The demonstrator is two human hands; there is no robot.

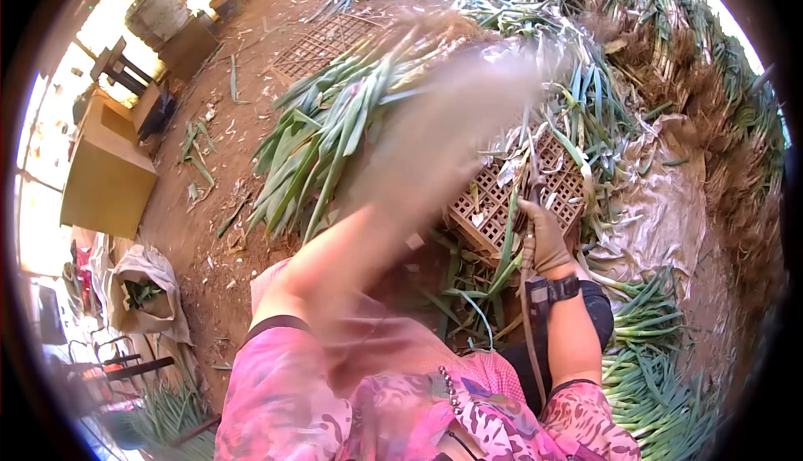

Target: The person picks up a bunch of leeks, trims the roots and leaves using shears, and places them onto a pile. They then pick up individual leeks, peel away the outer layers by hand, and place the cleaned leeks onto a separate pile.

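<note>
My right hand, in a brown glove with a dark band at the wrist, is closed around a thin brown hose or tool over a plastic crate. A long green leaf hangs beside its fingers. My left arm reaches up and across the middle, smeared by motion; my left hand is a pale blur and its fingers cannot be made out. Just left of that arm lies a big bunch of green onions, leaves toward the lower left. Leaf scraps and peelings lie on the crate.
Heaped green onions run along the right; more bunches lie at lower right. A pale sheet covers ground beside the crate. Another lattice crate lies upper left. A yellow box and a sack stand at left.
</note>
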